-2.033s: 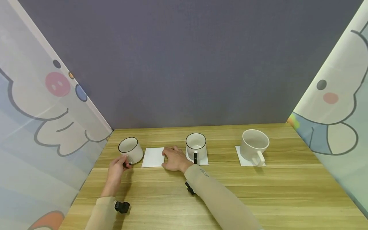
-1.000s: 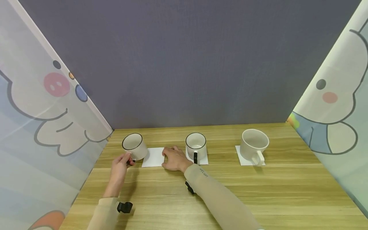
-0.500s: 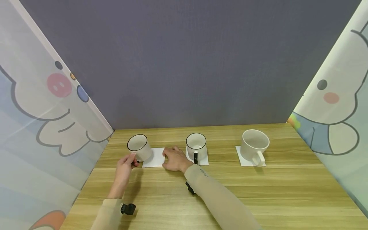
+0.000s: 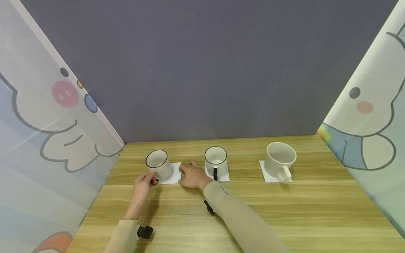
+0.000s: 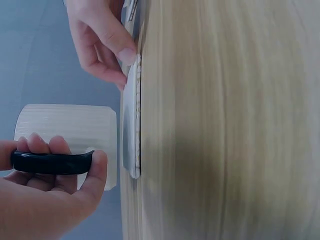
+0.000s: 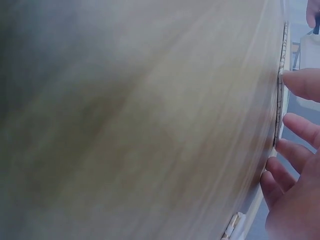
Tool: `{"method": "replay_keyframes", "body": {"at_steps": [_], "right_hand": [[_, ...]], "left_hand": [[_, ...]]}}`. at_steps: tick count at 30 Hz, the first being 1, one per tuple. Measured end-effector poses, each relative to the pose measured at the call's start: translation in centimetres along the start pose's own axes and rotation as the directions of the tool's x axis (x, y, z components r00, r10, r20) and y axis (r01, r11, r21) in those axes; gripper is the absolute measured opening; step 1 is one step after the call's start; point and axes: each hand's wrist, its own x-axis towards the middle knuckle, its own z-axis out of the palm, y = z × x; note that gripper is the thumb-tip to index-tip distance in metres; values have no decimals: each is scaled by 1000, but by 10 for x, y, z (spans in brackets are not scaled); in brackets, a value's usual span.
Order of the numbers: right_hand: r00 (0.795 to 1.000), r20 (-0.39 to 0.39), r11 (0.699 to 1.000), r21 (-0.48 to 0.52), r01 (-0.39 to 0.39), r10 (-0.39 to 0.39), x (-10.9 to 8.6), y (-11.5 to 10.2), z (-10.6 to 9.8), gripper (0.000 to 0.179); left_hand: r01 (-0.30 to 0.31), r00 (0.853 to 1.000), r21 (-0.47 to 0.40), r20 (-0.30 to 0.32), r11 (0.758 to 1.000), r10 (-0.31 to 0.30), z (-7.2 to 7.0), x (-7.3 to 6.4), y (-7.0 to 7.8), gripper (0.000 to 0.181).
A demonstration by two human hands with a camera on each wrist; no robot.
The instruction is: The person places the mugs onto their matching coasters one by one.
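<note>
My left hand (image 4: 143,183) grips the black handle (image 5: 50,163) of a white mug (image 4: 164,170) with a dark rim. In the left wrist view the mug's base hangs slightly apart from a white square coaster (image 4: 175,174). From the head the mug overlaps that coaster's left part. My right hand (image 4: 192,175) rests at the coaster's right edge. Its thumb (image 6: 302,84) and fingertips touch there, the fingers loosely bent and spread.
Right of my right hand, a second dark-rimmed mug (image 4: 221,169) stands on a coaster (image 4: 225,177). Farther right, a larger plain white mug (image 4: 272,165) stands on another coaster (image 4: 264,177). A grey panel (image 4: 202,77) rises behind the wooden table (image 4: 240,200).
My left hand has carried the mug rightward, from beside the coaster to over its left part. The mug's tilt has lessened. My right hand has stayed at the coaster's edge.
</note>
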Motion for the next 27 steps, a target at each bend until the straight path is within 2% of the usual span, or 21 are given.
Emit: {"method": "replay_keyframes", "body": {"at_steps": [11, 19, 27], "right_hand": [[1000, -7, 1000, 1, -2, 2, 0, 0, 0, 39], [1000, -7, 1000, 25, -6, 6, 0, 0, -1, 39], [1000, -4, 999, 38, -17, 17, 0, 0, 0, 37]], "left_hand": [[-9, 1000, -5, 24, 1000, 10, 11, -1, -3, 31], [10, 1000, -19, 8, 1000, -10, 18, 2, -8, 30], [6, 1000, -35, 11, 999, -5, 23, 1, -9, 30]]}}
